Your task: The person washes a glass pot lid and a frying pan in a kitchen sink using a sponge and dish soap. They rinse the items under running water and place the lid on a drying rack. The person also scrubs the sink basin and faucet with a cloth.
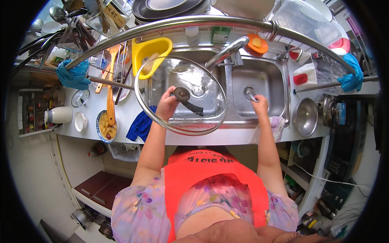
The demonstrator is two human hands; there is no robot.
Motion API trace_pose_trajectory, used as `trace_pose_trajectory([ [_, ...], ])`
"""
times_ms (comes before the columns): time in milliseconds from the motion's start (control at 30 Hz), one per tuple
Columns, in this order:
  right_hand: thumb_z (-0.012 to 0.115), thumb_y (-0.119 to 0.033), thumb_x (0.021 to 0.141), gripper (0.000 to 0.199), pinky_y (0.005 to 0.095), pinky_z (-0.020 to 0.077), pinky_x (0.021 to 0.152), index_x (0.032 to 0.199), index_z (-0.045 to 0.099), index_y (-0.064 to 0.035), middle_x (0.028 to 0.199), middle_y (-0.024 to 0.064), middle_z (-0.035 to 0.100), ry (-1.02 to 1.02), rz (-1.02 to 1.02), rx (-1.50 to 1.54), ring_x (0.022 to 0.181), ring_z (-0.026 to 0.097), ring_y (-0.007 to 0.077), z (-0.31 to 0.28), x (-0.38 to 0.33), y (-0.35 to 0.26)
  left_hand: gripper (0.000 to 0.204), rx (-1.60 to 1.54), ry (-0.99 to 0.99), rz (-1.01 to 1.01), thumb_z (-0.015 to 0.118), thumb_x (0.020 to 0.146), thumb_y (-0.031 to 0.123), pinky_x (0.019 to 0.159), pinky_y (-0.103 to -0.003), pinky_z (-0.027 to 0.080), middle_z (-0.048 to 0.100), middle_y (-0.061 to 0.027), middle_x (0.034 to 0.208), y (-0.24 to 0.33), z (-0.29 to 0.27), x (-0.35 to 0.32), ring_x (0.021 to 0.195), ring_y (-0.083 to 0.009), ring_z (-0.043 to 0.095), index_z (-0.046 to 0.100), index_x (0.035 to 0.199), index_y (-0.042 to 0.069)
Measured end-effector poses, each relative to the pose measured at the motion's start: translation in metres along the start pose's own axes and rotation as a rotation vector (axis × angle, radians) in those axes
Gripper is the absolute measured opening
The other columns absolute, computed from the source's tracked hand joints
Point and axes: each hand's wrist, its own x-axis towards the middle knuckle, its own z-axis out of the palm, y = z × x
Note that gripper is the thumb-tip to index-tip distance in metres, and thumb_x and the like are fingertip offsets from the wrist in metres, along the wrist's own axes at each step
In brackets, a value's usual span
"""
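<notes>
My left hand (167,106) is closed on a large round glass pot lid (208,106) with a metal rim, gripping it beside its dark knob and curved dark handle. The lid is held tilted over the left sink basin (164,115), which shows through the glass. Over the right sink basin (265,77), my right hand (260,105) has its fingers closed around a small pale thing near the drain, too small to name. Between the basins, the chrome faucet (227,52) arches forward, and a streak that looks like running water falls below it.
A yellow strainer basket (139,50) sits at the left basin's back corner. Left on the counter are a blue cloth (142,126) and a bowl of food (101,131) with a wooden spatula (110,97). A steel bowl (305,117) stands right. A metal rail (194,20) crosses behind.
</notes>
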Motion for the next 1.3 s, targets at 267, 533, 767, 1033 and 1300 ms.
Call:
trace_pose_trajectory([
  [267,0.072,-0.019,0.069,0.025,0.0325,0.0468,0.061,0.082,0.063,-0.0002,0.068,0.0104,0.063,-0.113,0.204,0.62,0.061,0.058,0.0214,0.011,-0.005,-0.006,0.018,-0.031,0.041,-0.007,0.054,0.078,0.002,0.083,-0.027,0.043,0.056,-0.0029,0.091,0.016,-0.001,-0.007,0.088,-0.0127,0.055,0.05,0.094,0.007],
  [533,0.069,-0.016,0.074,0.031,0.0331,0.0486,0.072,0.1,0.066,0.0011,0.086,0.0161,0.068,0.101,0.144,0.535,0.077,0.065,0.0251,0.005,0.004,-0.021,0.017,-0.049,0.006,0.028,0.057,0.077,0.003,0.079,-0.024,0.044,0.059,-0.0035,0.09,0.021,-0.013,-0.01,0.085,-0.0124,0.057,0.051,0.093,0.006],
  [767,0.06,-0.001,0.074,0.043,0.0402,0.0475,0.068,0.115,0.057,-0.0102,0.086,0.015,0.051,0.12,-0.401,0.312,0.076,0.055,0.0331,-0.036,-0.035,-0.106,0.025,-0.088,0.027,0.057,0.058,0.077,0.001,0.078,-0.024,0.045,0.06,-0.0061,0.094,0.021,-0.023,-0.01,0.085,-0.0127,0.058,0.051,0.101,0.003],
  [1033,0.069,-0.015,0.073,0.046,0.0418,0.0464,0.075,0.116,0.056,-0.0055,0.091,0.0135,0.051,-0.342,-0.431,0.113,0.087,0.055,0.0329,0.003,-0.097,-0.103,0.013,0.035,-0.021,0.076,0.057,0.08,0.002,0.08,-0.024,0.043,0.058,-0.0035,0.09,0.035,-0.008,-0.015,0.085,-0.0118,0.055,0.053,0.092,0.006],
  [1300,0.063,-0.037,0.085,0.055,0.0346,0.0424,0.087,0.126,0.049,-0.0026,0.11,0.0128,0.058,-0.397,-0.468,0.934,0.103,0.056,0.0216,-0.103,-0.091,-0.161,0.006,0.323,0.221,0.114,0.06,0.081,0.004,0.07,-0.025,0.046,0.058,-0.0032,0.079,0.031,0.029,-0.019,0.074,-0.0119,0.057,0.055,0.086,0.004],
])
